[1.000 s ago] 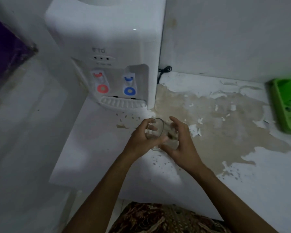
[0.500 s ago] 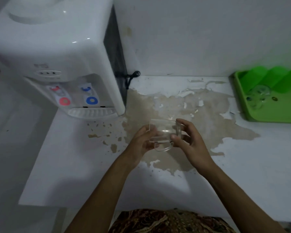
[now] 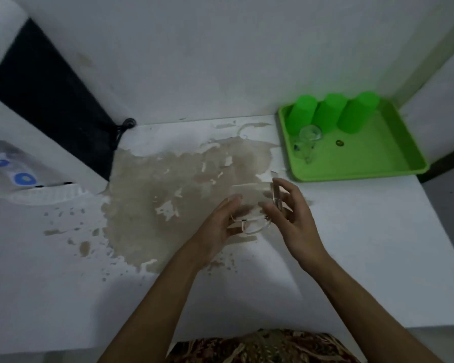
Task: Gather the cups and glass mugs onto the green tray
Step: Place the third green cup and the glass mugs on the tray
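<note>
Glass mug [image 3: 250, 205]: clear, thin-walled, with a looped handle at its near side; held above the table between both hands, short of the tray, outline blurred. Left hand [image 3: 218, 229]: palm and fingers laid against the mug's left side, holding it. Right hand [image 3: 294, 218]: thumb and fingers curled round the mug's right side, holding it, some fingers spread. Green tray [image 3: 393, 163]: glossy plastic, rectangular, raised rim, rounded corners; at the table's far right corner, against the wall. On it, three green cups [image 3: 325, 115]: opaque plastic, tapered, standing upside down in a row along the far edge. Just in front of them, a second glass mug [image 3: 308, 140]: clear, lying on the tray floor, form hard to make out. Beside that, a small dark round object [image 3: 340, 143], too small to identify. Table [image 3: 378, 258]: white painted surface, its coat peeled away over a large beige patch with ragged edges and loose flakes. Water dispenser [image 3: 24, 176]: white plastic, far left, ribbed drip grille, blue ring tap marker; black back panel and knotted black cord [image 3: 123, 127]. No legible writing. Patterned brown cloth [image 3: 262, 347]: at the near edge.
</note>
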